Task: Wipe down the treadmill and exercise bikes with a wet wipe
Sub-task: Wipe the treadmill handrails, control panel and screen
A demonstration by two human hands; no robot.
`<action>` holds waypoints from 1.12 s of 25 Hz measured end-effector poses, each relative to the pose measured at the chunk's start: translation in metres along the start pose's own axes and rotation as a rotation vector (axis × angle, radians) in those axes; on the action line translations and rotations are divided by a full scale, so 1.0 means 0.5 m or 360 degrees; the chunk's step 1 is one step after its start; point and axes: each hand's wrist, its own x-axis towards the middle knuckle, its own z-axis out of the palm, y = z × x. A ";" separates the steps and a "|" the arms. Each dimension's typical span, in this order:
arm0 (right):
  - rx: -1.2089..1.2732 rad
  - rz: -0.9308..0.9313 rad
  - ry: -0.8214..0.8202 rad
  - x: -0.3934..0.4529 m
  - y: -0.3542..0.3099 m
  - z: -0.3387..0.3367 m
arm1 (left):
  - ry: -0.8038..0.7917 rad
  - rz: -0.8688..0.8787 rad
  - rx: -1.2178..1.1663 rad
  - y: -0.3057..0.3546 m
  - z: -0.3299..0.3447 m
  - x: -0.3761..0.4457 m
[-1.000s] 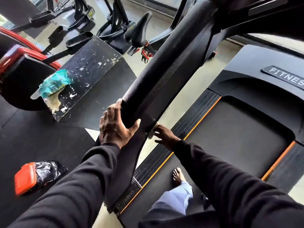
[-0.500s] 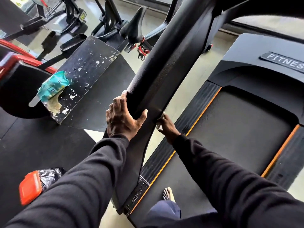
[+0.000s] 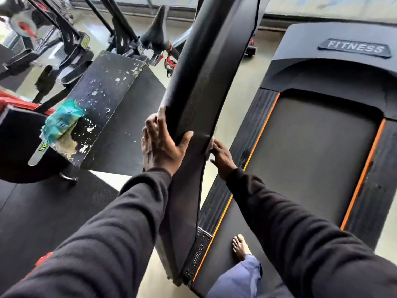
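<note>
Item 1, treadmill upright (image 3: 204, 82): broad black post rising from the deck's left edge toward 12 o'clock, matte, slightly curved.

Item 2, left hand (image 3: 160, 145): at frame centre, wrapped on the outer face of the upright; fingers lie along its left edge, thumb hooked across the front face, so the hand clasps the post.

Item 3, right hand (image 3: 222, 158): just right of centre, at the upright's inner edge; fingers curled and pressing a wet wipe (image 3: 210, 147) against the post. Only a small pale strip of the wipe shows between fingers and post.

Item 4, treadmill belt (image 3: 311, 160): dark running surface from 3 to 5 o'clock, flanked by orange stripes and ribbed black side rails. Motor hood at 1 o'clock carries a plate reading FITNESS (image 3: 354, 48).

Item 5, bare foot (image 3: 239, 247): on the belt at 6 o'clock, above a blue trouser leg.

Item 6, wipes packet (image 3: 62, 119): teal soft pack at 9 o'clock, lying on the near end of a black plyo box (image 3: 107, 87) with chipped paint, well apart from both hands.

Item 7, exercise bike (image 3: 159, 33): at 11 o'clock behind the box; black saddle and frame, red fittings below.

Item 8, black sleeves: both forearms enter from the bottom edge, one either side of the upright.
</note>
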 end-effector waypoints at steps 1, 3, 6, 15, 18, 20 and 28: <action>0.0021 -0.0034 -0.0001 0.002 0.014 0.001 | 0.0016 -0.0009 0.0008 -0.011 0.002 -0.019; -0.0009 -0.0089 -0.0075 0.001 0.035 0.003 | 0.0026 -0.0007 0.0013 -0.015 0.007 -0.022; 0.0071 0.0029 -0.0119 0.002 0.057 -0.005 | 0.0035 0.0000 0.0017 -0.011 0.007 -0.017; 0.0038 -0.0002 0.0078 0.012 0.114 0.015 | 0.0046 0.0026 -0.0023 -0.015 0.008 -0.018; -0.0018 -0.0025 -0.0021 -0.003 0.124 0.032 | 0.0036 0.0013 -0.0014 -0.016 0.008 -0.017; 0.0010 0.0058 -0.0069 -0.012 0.136 0.037 | 0.0040 0.0018 -0.0008 -0.013 0.006 -0.019; 0.0036 0.0201 0.0006 -0.030 0.184 0.047 | 0.0055 0.0041 0.0013 -0.014 0.005 -0.016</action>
